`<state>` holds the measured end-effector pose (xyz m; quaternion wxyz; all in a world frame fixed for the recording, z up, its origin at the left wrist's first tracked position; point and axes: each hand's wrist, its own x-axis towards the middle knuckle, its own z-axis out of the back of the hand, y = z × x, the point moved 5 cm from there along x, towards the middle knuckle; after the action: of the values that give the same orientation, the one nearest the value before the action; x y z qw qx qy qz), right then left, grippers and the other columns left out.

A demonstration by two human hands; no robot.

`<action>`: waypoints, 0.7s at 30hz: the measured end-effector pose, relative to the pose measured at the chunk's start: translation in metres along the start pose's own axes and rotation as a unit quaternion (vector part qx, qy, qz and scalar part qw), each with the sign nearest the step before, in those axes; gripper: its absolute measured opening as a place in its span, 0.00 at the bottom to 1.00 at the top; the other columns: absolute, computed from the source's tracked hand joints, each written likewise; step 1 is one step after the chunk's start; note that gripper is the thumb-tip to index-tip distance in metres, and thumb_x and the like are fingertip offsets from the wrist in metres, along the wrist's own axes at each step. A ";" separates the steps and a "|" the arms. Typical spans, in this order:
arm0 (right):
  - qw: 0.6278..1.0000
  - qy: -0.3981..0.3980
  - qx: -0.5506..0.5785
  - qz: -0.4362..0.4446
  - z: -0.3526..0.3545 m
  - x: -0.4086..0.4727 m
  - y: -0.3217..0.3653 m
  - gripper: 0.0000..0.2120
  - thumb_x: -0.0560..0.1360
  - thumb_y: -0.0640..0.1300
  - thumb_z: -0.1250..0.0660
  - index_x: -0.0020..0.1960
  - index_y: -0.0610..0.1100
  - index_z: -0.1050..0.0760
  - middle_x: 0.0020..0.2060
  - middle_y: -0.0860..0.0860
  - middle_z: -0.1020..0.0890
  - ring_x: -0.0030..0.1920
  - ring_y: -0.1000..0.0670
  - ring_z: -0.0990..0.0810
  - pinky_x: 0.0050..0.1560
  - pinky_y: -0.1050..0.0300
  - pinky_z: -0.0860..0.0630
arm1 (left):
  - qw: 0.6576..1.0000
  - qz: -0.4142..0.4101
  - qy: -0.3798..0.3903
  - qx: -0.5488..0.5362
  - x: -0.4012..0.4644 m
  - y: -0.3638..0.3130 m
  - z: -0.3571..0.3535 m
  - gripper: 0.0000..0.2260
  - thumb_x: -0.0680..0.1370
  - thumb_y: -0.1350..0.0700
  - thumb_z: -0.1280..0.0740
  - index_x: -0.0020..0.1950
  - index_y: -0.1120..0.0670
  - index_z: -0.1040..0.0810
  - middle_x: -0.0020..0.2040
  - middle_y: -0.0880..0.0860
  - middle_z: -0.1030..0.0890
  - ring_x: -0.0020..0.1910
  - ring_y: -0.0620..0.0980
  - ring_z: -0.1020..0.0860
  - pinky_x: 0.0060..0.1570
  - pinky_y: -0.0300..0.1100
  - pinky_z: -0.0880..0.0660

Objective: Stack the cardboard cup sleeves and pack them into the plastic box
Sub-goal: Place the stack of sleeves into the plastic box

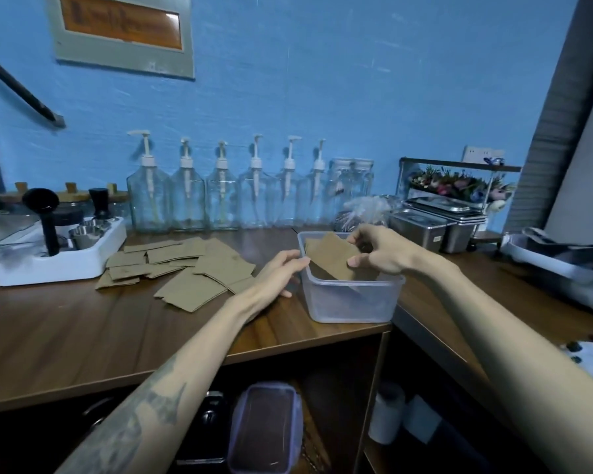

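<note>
A clear plastic box (pixel 353 302) stands near the front edge of the wooden counter. My right hand (pixel 377 251) pinches a small stack of flat brown cardboard sleeves (pixel 331 256), tilted and partly down inside the box. My left hand (pixel 281 271) rests with straight fingers against the box's left wall and rim. Several loose sleeves (pixel 185 265) lie scattered on the counter to the left of the box.
A row of clear pump bottles (pixel 220 200) lines the blue wall. A white tray with coffee tools (pixel 55 254) sits at the left. Steel containers (pixel 432 227) and a flower rack (pixel 459 186) stand behind right. A lidded box (pixel 264 429) sits on the shelf below.
</note>
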<state>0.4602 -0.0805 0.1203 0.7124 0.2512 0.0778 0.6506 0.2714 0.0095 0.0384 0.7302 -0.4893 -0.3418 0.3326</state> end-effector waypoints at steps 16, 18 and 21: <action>0.995 0.001 -0.101 0.013 -0.019 0.030 -0.007 0.18 0.67 0.50 0.21 0.55 0.52 0.18 0.50 0.55 0.21 0.55 0.50 0.21 0.66 0.41 0.30 | 0.999 -0.030 0.024 0.002 0.003 0.005 -0.008 0.26 0.80 0.39 0.41 0.77 0.42 0.40 0.66 0.44 0.24 0.63 0.49 0.24 0.48 0.44 0.30; 0.994 -0.005 -0.107 0.013 -0.019 0.029 -0.007 0.18 0.67 0.51 0.21 0.55 0.52 0.18 0.49 0.57 0.24 0.55 0.50 0.22 0.66 0.41 0.31 | 0.999 -0.030 0.023 0.000 0.004 0.005 -0.008 0.25 0.80 0.39 0.41 0.77 0.42 0.40 0.66 0.45 0.24 0.63 0.49 0.24 0.48 0.44 0.29; 0.996 0.004 -0.090 0.010 -0.019 0.028 -0.006 0.18 0.67 0.51 0.21 0.55 0.52 0.18 0.48 0.58 0.21 0.55 0.51 0.21 0.66 0.41 0.30 | 0.999 -0.031 0.020 -0.003 0.004 0.005 -0.008 0.25 0.81 0.40 0.41 0.77 0.42 0.40 0.66 0.45 0.25 0.63 0.48 0.25 0.49 0.45 0.29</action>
<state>0.4614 -0.0484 0.1069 0.7254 0.1842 0.0195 0.6630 0.2789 0.0101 0.0324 0.7451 -0.4876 -0.3433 0.2988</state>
